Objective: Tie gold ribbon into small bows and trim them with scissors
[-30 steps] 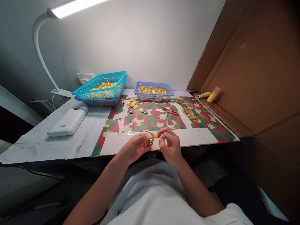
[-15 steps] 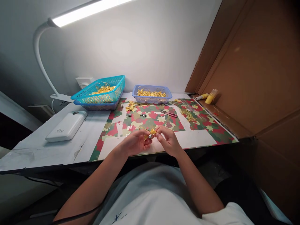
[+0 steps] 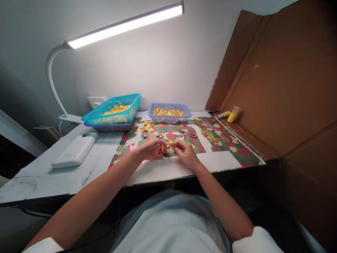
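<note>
Over the near part of the patterned sheet, my left hand (image 3: 152,149) and my right hand (image 3: 186,154) meet with their fingertips pinched. Between them is a small gold ribbon bow (image 3: 171,143), with a shiny silver bell (image 3: 167,146) against it. Both hands are closed on the bow, though the fingers hide part of it. Beyond the fingertips lie loose silver bells (image 3: 145,136). A small heap of gold ribbon bows (image 3: 145,127) sits farther back, and pink-handled snips (image 3: 188,134) rest to the right of the bells.
A turquoise basket (image 3: 110,105) of gold bows is stacked on a blue one at the back left. A periwinkle basket (image 3: 169,118) holds more. Tangled gold cord (image 3: 209,135) lies right, near yellow glue bottles (image 3: 232,115) and a cardboard wall (image 3: 284,77). A white power bank (image 3: 75,151) lies left.
The view has tilted upward, bringing more of the lamp into sight. Both hands have moved a little forward, farther over the sheet, still pinching the bow and bell.
</note>
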Demonstrator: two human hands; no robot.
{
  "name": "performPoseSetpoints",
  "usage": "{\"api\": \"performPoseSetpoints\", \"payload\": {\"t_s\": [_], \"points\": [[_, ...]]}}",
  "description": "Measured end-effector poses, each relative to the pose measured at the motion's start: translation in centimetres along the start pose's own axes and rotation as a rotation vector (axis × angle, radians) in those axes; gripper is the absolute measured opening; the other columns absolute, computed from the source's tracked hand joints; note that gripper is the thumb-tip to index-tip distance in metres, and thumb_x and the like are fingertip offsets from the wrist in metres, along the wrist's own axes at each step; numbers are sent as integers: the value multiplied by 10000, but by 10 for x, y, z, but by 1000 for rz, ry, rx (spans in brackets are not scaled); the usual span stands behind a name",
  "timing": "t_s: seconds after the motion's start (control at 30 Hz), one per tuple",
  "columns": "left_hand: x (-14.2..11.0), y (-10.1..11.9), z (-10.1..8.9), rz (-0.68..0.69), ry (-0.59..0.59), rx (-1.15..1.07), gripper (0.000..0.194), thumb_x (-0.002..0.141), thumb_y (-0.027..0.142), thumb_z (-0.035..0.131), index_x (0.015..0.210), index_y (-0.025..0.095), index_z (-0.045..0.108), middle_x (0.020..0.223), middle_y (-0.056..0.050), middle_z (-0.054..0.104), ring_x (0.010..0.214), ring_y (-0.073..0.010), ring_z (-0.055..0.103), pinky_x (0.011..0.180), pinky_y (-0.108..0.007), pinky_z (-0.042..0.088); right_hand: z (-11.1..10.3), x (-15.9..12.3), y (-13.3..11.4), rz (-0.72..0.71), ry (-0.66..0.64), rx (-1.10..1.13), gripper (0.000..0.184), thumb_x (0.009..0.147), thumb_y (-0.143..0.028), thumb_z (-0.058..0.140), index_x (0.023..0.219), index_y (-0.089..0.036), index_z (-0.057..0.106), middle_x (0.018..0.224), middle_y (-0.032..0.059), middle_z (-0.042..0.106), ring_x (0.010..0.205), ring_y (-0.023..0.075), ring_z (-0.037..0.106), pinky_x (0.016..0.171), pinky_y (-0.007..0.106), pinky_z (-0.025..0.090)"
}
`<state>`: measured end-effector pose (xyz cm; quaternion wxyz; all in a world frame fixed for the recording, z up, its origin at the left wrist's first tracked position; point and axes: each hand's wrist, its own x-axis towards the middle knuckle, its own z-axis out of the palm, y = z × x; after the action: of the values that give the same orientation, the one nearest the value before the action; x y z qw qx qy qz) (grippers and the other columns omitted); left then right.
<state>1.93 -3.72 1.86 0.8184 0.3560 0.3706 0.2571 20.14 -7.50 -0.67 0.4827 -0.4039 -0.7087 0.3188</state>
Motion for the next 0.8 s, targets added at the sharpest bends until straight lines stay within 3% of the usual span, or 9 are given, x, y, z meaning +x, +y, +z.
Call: {"api": "performPoseSetpoints", "payload": {"t_s": [0.27, 0.5, 0.8], "points": [[-1, -1, 1, 26, -25, 1, 72, 671, 131, 655, 678, 122, 585, 634, -8, 547, 490, -73, 485, 424, -173, 383, 1, -6, 1, 18, -5, 0, 141, 814, -260, 493, 793, -192, 615, 652, -18, 574, 550, 106, 474, 537, 233, 384], [-2, -1, 1, 28, -9, 24, 61, 671, 126, 657, 691, 125, 599, 626, -4, 546, 488, -78, 493, 419, -176, 388, 1, -8, 3, -25, 44, -38, 142, 807, -236, 509, 778, -188, 640, 714, 8, 642, 629, 130, 543, 580, 246, 423], [-3, -1, 1, 32, 27, 46, 86, 660, 124, 657, 683, 142, 577, 607, 5, 527, 479, -88, 476, 418, -187, 393, 1, -10, 4, -6, 85, -59, 154, 806, -255, 521, 789, -189, 659, 626, -6, 596, 554, 124, 489, 541, 255, 378]]}}
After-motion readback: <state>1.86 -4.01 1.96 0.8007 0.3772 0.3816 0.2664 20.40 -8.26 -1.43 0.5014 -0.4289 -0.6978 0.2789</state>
